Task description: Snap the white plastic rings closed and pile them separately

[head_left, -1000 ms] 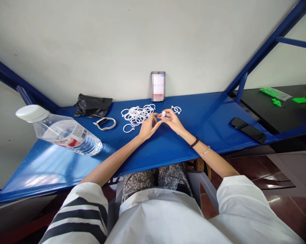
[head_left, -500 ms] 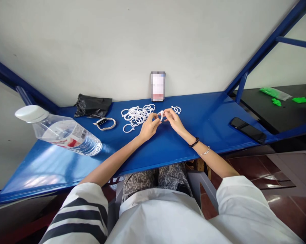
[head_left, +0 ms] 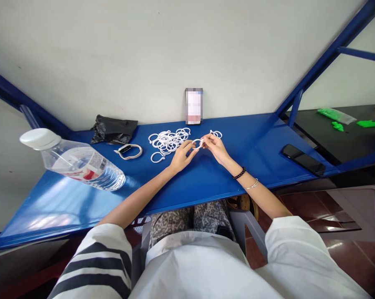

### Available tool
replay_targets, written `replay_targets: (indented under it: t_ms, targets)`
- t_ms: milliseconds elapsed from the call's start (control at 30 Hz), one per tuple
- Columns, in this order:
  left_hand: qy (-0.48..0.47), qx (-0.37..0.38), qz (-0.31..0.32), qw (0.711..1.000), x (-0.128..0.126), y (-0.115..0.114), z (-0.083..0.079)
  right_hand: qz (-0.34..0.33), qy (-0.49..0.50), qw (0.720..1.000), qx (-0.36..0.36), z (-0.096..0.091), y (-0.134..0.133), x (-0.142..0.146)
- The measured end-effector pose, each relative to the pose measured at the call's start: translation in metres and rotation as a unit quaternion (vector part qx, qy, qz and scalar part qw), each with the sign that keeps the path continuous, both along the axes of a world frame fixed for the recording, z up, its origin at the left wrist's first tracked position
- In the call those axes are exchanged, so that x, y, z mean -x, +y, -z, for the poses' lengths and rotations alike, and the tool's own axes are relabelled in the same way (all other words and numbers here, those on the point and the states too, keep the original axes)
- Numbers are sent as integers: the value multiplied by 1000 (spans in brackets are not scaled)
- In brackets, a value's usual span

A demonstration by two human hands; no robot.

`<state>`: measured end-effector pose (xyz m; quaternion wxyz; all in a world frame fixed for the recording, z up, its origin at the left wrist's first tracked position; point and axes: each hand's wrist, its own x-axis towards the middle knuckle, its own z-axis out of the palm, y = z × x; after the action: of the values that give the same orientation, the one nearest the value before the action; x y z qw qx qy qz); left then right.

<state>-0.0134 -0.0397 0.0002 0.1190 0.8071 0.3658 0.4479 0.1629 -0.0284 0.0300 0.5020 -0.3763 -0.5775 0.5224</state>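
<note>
A white plastic curtain ring [head_left: 198, 145] is held up between my two hands over the blue table. The fingertips of my right hand [head_left: 216, 147] pinch its right side, where its knob end is partly hidden. On its left side, the thumb and fingers of my left hand [head_left: 181, 157] hold it loosely. A tangled pile of similar white rings [head_left: 168, 141] lies just beyond and left of my left hand. Behind my right fingers lies a small group of white rings [head_left: 217, 133], partly covered by that hand.
A phone [head_left: 194, 106] leans upright against the wall. Left on the blue table [head_left: 237, 174] are a black plastic bag [head_left: 114, 129], a pale wristband [head_left: 129, 152] and a large water bottle [head_left: 78, 164]. A dark phone [head_left: 303, 159] lies at the right. Green pieces [head_left: 337, 116] rest on a black table.
The curtain ring has turned from nearly edge-on to a more open, flatter view. My left fingers have loosened and spread slightly; my right hand has shifted a little to the right.
</note>
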Motion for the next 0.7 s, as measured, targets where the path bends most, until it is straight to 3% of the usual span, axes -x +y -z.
replay_targets:
  t_ms: [433, 600, 700]
  targets:
    - [-13, -26, -35, 999, 0, -6, -4, 4, -13, 999, -35, 7, 2, 2]
    - [1, 6, -34, 999, -1, -3, -1, -17, 24, 999, 41, 5, 1, 0]
    - [38, 3, -48, 998, -2, -3, -1, 37, 30, 995, 83, 10, 8, -7]
